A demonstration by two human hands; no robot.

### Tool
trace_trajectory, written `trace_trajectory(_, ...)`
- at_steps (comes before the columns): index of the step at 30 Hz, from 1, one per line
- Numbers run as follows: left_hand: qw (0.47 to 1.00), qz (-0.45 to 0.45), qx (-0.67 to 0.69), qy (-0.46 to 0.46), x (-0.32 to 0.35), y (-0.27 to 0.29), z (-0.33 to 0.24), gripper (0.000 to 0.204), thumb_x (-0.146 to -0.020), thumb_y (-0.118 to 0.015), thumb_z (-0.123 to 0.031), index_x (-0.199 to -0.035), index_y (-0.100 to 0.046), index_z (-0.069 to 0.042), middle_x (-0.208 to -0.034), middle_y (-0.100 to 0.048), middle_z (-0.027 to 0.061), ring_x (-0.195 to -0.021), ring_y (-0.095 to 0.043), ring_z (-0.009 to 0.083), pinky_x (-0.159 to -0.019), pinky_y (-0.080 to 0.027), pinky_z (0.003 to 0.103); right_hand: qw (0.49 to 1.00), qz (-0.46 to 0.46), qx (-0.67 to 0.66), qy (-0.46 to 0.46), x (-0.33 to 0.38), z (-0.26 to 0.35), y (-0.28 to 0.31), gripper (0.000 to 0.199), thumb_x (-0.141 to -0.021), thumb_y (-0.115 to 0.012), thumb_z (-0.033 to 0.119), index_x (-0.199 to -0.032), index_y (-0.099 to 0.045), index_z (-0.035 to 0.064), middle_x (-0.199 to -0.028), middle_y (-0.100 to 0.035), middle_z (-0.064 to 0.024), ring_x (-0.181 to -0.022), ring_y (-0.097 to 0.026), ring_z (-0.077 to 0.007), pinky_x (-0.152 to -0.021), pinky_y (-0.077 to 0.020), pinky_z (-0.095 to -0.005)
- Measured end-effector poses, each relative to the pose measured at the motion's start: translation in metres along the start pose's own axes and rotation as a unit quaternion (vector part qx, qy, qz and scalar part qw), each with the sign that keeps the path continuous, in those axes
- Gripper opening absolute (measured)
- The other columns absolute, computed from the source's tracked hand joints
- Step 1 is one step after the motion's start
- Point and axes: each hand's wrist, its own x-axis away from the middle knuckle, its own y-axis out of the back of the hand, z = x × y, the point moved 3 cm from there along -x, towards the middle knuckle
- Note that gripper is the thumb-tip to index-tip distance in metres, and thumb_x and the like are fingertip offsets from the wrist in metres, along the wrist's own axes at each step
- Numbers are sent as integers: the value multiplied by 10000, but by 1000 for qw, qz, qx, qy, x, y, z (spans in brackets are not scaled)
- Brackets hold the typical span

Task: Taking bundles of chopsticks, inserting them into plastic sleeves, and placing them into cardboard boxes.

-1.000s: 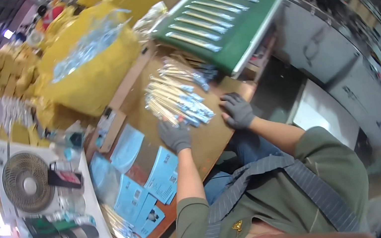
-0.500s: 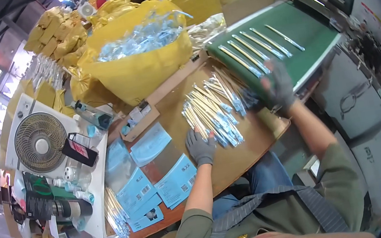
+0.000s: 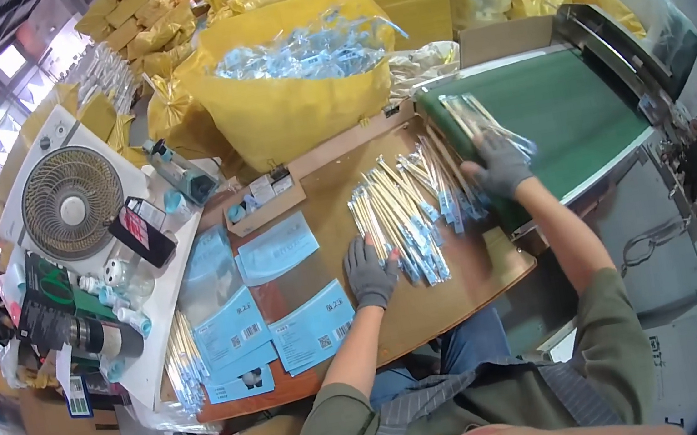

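Observation:
My right hand (image 3: 504, 166), in a grey glove, lies over a few slim tan sticks (image 3: 467, 113) in clear-and-blue wrappers on the green belt (image 3: 569, 102). Its fingers stretch across them and its thumb stands apart; the glove hides part of the sticks. Left of the belt, a fanned pile of the same wrapped sticks (image 3: 398, 209) covers part of the brown tabletop (image 3: 438, 313). My left hand (image 3: 371, 276), also gloved in grey, rests at the pile's left edge with fingers spread, holding nothing that I can see.
Blue printed packets (image 3: 316, 324) lie left of my left hand, and a small cardboard box (image 3: 266, 208) stands behind them. Beyond the table bulges a large yellow sack (image 3: 295, 116) of blue-and-clear wrappers. At far left, a fan (image 3: 72, 208) and a phone (image 3: 142, 238) crowd a white side table.
The wrapped sticks that lay spaced in a row on the belt are now bunched under my right hand, which has moved farther onto the belt. My left hand stays by the pile. The view has shifted.

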Motion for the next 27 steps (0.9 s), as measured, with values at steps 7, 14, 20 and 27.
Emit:
trace_trajectory(7,1000,-13,7,-6,11,2,-2,623,-851,-554,-465,-1240,-499,19,-1195,-526,247,-1146,-474,383,-1005,-334,470,991,-69,22,-114,-29,12,34,653,-855,-496,538,-1275,-475,38,-1289,-487,-195,-1219,-431,-359,-1001,-345,-433)
trace_trajectory(14,1000,13,-8,9,1,-2,0,601,-873,-528,-440,-1261,-493,18,-1244,-505,254,-1164,-456,399,-1023,-317,474,996,79,16,-46,-26,-2,-17,675,-903,-459,497,-1363,-403,6,-1440,-342,-224,-1346,-300,-362,-1103,-267,-378)
trace_trajectory(20,1000,16,20,16,-9,1,7,587,-876,-518,-434,-1250,-497,18,-1249,-500,241,-1205,-424,386,-1036,-289,478,998,42,-41,-11,-27,78,-39,716,-861,-482,565,-1283,-465,-14,-1362,-428,-236,-1257,-423,-366,-1026,-365,-387)
trace_trajectory(27,865,93,367,328,-34,2,12,714,-922,-446,-525,-1321,-422,66,-1298,-476,292,-1192,-473,389,-997,-363,366,913,163,-137,-348,-30,55,-113,1010,-748,-439,782,-1287,-437,-72,-1173,-545,-337,-1147,-531,-412,-968,-409,-430)
